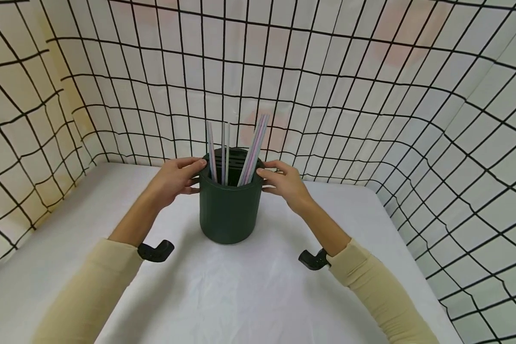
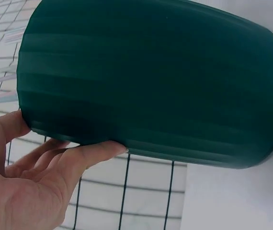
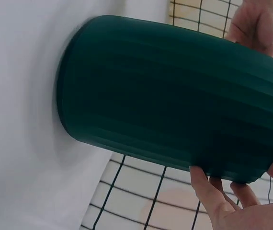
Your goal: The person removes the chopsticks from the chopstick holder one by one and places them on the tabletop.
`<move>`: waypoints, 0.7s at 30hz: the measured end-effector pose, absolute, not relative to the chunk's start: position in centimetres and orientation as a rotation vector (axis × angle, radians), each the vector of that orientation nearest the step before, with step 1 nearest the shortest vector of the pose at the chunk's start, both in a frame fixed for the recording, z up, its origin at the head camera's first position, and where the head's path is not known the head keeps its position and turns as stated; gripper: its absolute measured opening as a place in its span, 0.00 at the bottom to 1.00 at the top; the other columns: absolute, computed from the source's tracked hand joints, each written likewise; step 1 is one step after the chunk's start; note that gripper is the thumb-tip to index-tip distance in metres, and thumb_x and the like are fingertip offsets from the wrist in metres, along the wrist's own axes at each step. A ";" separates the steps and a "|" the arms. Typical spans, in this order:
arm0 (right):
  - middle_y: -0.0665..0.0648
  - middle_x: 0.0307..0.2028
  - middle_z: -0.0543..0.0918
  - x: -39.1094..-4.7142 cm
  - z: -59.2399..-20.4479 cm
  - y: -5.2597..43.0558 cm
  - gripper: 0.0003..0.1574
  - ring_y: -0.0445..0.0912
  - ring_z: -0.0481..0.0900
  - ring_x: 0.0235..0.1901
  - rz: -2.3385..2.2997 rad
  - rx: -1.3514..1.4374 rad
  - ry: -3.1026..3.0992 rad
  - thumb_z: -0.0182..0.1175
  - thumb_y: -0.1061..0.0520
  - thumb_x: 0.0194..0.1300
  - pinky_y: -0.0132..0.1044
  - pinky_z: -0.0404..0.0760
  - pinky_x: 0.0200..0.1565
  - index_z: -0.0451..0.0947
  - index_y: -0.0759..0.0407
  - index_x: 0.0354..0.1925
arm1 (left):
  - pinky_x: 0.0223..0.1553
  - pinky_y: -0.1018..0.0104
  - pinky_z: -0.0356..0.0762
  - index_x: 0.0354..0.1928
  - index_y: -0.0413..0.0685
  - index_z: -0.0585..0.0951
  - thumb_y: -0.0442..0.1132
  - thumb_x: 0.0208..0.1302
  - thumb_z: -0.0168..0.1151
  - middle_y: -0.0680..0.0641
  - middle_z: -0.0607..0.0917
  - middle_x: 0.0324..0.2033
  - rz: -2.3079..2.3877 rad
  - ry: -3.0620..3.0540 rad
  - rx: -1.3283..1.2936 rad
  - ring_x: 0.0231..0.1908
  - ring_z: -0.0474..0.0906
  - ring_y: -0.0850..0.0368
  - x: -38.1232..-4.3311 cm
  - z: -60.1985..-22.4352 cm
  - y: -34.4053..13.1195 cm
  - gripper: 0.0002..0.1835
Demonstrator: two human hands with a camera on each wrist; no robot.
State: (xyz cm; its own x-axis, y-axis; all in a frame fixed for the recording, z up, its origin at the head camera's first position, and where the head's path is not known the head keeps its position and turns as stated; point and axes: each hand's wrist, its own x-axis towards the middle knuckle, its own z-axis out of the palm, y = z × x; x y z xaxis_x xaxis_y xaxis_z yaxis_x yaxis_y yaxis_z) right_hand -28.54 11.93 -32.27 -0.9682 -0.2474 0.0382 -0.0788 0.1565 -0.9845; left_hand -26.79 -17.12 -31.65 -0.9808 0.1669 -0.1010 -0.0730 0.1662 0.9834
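A dark green round holder (image 1: 230,215) with a ribbed outside and slotted dividers within is at the middle of the white table. Several thin pastel straws (image 1: 252,153) stand in it, leaning different ways. My left hand (image 1: 178,179) grips the holder's left side, thumb up at the rim and fingers along the wall. On the opposite side, my right hand (image 1: 285,184) holds it likewise near the top. Both wrist views show the holder's wall (image 2: 141,81) close up, with fingertips touching it. Whether its base (image 3: 67,91) touches the table or is slightly raised, I cannot tell.
The white-covered table (image 1: 241,296) extends around the holder. Black wire grid panels (image 1: 327,86) enclose its back and both sides, with white sheeting behind. A small black device (image 1: 156,251) sits on the left wrist, and another black device (image 1: 314,259) on the right.
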 end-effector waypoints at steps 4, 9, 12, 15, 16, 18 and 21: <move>0.61 0.54 0.82 -28.4 -32.2 13.4 0.26 0.53 0.85 0.53 -1.942 -0.313 2.281 0.64 0.51 0.71 0.44 0.85 0.57 0.76 0.59 0.63 | 0.58 0.51 0.82 0.74 0.44 0.68 0.52 0.76 0.57 0.41 0.75 0.68 1.926 2.263 0.078 0.68 0.73 0.43 -27.1 -31.8 -15.6 0.32; 0.61 0.55 0.81 -28.2 -32.0 14.9 0.27 0.52 0.85 0.54 -1.976 -0.294 2.231 0.62 0.53 0.73 0.45 0.84 0.59 0.73 0.60 0.66 | 0.54 0.52 0.84 0.71 0.45 0.72 0.50 0.76 0.58 0.41 0.79 0.64 1.950 2.259 0.082 0.65 0.77 0.42 -27.3 -32.0 -13.9 0.28; 0.61 0.57 0.80 -28.1 -31.9 15.6 0.30 0.53 0.83 0.57 -1.992 -0.269 2.207 0.60 0.54 0.74 0.46 0.82 0.61 0.69 0.60 0.69 | 0.53 0.51 0.85 0.70 0.46 0.73 0.49 0.76 0.58 0.41 0.80 0.63 1.958 2.253 0.091 0.64 0.78 0.42 -27.3 -31.9 -13.1 0.26; 0.61 0.59 0.78 -28.0 -31.9 15.9 0.31 0.54 0.80 0.61 -2.011 -0.248 2.186 0.59 0.55 0.74 0.48 0.80 0.63 0.67 0.60 0.71 | 0.53 0.51 0.85 0.69 0.45 0.73 0.49 0.76 0.58 0.41 0.79 0.62 1.954 2.261 0.097 0.64 0.78 0.43 -27.4 -32.0 -12.6 0.26; 0.61 0.60 0.77 -27.9 -31.9 16.0 0.32 0.55 0.79 0.62 -2.020 -0.248 2.179 0.59 0.55 0.74 0.49 0.80 0.63 0.66 0.60 0.71 | 0.53 0.50 0.85 0.69 0.46 0.73 0.49 0.76 0.58 0.41 0.79 0.63 1.953 2.265 0.100 0.64 0.77 0.43 -27.4 -32.0 -12.4 0.26; 0.62 0.61 0.77 -27.8 -31.9 16.1 0.31 0.56 0.78 0.64 -2.032 -0.250 2.169 0.59 0.55 0.74 0.49 0.79 0.64 0.66 0.60 0.71 | 0.53 0.50 0.85 0.69 0.45 0.73 0.49 0.76 0.57 0.41 0.79 0.62 1.952 2.272 0.106 0.65 0.77 0.42 -27.5 -32.1 -12.2 0.26; 0.63 0.62 0.76 -27.6 -32.2 16.6 0.31 0.56 0.77 0.65 -2.021 -0.254 2.181 0.59 0.55 0.75 0.49 0.79 0.64 0.66 0.60 0.71 | 0.53 0.51 0.85 0.69 0.46 0.73 0.49 0.76 0.57 0.42 0.80 0.62 1.952 2.264 0.115 0.65 0.77 0.43 -27.4 -32.3 -11.9 0.25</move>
State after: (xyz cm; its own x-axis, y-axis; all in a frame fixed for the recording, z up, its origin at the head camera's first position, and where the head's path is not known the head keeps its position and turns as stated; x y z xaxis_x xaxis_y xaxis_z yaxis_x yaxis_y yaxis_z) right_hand -27.58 16.58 -32.20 -0.9733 -0.2295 0.0005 -0.0179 0.0740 -0.9971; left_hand -27.37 -11.88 -32.33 -0.9859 0.1553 -0.0629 -0.0393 0.1502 0.9879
